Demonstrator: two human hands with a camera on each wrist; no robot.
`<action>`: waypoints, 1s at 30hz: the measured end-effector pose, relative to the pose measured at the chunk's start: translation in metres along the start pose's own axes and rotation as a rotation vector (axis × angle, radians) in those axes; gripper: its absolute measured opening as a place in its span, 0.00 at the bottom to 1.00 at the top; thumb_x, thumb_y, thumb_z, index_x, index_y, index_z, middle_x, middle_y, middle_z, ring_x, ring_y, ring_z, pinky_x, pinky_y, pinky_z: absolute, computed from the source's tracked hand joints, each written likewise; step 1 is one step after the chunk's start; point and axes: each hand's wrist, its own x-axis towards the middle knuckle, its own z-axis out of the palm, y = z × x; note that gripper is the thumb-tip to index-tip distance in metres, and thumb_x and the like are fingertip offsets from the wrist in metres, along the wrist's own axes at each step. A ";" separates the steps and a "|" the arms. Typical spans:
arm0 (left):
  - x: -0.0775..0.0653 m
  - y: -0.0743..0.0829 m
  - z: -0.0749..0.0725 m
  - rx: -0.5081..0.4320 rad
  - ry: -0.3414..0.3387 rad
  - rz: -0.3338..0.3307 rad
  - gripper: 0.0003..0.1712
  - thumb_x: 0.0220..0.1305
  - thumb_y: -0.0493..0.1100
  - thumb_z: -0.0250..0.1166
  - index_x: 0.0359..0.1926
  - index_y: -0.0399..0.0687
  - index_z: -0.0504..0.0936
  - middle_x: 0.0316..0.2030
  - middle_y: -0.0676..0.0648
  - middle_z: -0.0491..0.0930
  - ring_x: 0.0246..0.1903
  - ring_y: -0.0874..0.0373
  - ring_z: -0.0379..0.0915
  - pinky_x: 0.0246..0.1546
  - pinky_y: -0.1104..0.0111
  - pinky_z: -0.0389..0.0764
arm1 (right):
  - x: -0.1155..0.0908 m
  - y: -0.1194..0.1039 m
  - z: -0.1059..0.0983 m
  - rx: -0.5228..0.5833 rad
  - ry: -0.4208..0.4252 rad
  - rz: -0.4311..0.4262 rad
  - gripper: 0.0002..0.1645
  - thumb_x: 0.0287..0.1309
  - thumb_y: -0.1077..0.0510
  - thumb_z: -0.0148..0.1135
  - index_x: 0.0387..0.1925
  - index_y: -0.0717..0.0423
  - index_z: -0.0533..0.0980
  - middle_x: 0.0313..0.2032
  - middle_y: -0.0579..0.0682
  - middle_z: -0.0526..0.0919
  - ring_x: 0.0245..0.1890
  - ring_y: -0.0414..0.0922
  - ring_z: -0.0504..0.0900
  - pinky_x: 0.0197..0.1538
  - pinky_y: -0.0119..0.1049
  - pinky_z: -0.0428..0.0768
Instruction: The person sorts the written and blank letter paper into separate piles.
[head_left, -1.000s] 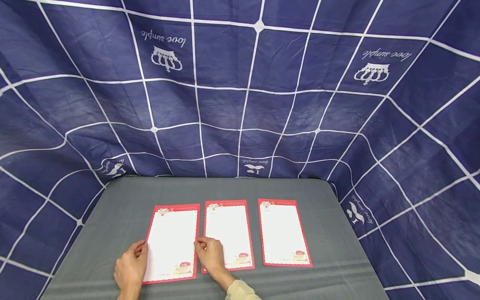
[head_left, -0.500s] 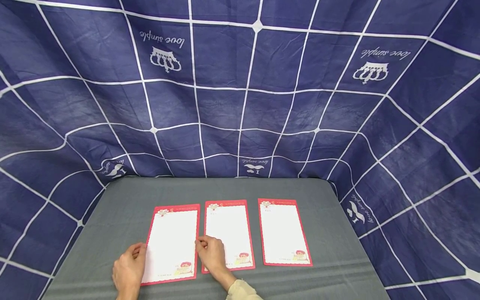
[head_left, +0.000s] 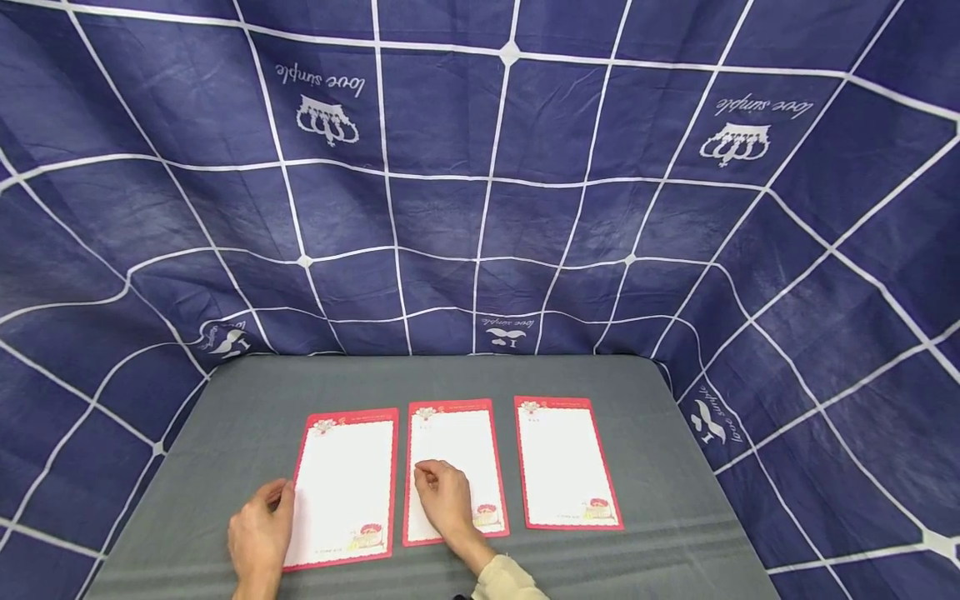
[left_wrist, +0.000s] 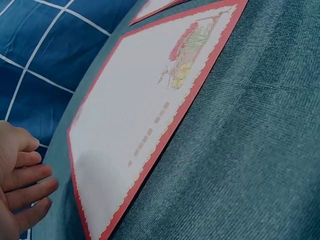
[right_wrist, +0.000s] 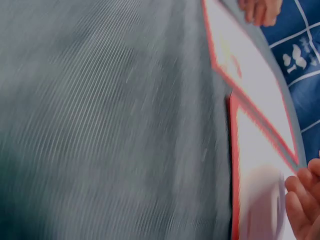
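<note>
Three red-bordered white writing sheets with small printed pictures lie in a row, seen in the head view: a left sheet, a middle sheet and a right sheet. My left hand is right at the left sheet's left edge; the left wrist view shows its fingers loosely bent, gripping nothing. Over the lower half of the middle sheet is my right hand, covering part of that sheet. Its fingers are relaxed and hold nothing in the right wrist view.
A grey cloth covers the table beneath the sheets. Behind it and at both sides hangs a dark blue curtain with white grid lines and printed crowns. Narrow strips of cloth separate the sheets, with a wider gap before the right one.
My right hand has left the left sheet's right edge and moved right, over the middle sheet. My left hand has barely shifted, and the sheets lie almost as before.
</note>
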 end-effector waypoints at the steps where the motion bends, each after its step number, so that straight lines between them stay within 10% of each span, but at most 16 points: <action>1: 0.000 0.000 0.000 -0.002 -0.007 0.002 0.17 0.66 0.40 0.63 0.48 0.28 0.81 0.45 0.29 0.82 0.46 0.29 0.77 0.45 0.40 0.72 | 0.000 0.002 -0.003 -0.029 0.009 -0.020 0.05 0.59 0.62 0.66 0.36 0.58 0.86 0.31 0.42 0.86 0.30 0.32 0.82 0.34 0.27 0.80; 11: -0.006 0.009 0.009 -0.099 0.004 0.170 0.18 0.64 0.38 0.65 0.49 0.27 0.81 0.46 0.25 0.79 0.47 0.25 0.74 0.47 0.38 0.72 | 0.003 0.023 -0.026 -0.139 0.062 -0.055 0.09 0.56 0.63 0.68 0.40 0.60 0.85 0.39 0.49 0.88 0.43 0.47 0.86 0.48 0.43 0.82; 30: -0.024 0.044 0.034 -0.121 -0.173 0.253 0.20 0.64 0.39 0.66 0.53 0.30 0.81 0.52 0.28 0.79 0.54 0.30 0.73 0.53 0.41 0.73 | 0.003 0.053 -0.061 -0.218 0.081 0.005 0.15 0.59 0.62 0.66 0.48 0.62 0.82 0.47 0.54 0.85 0.50 0.54 0.83 0.52 0.49 0.80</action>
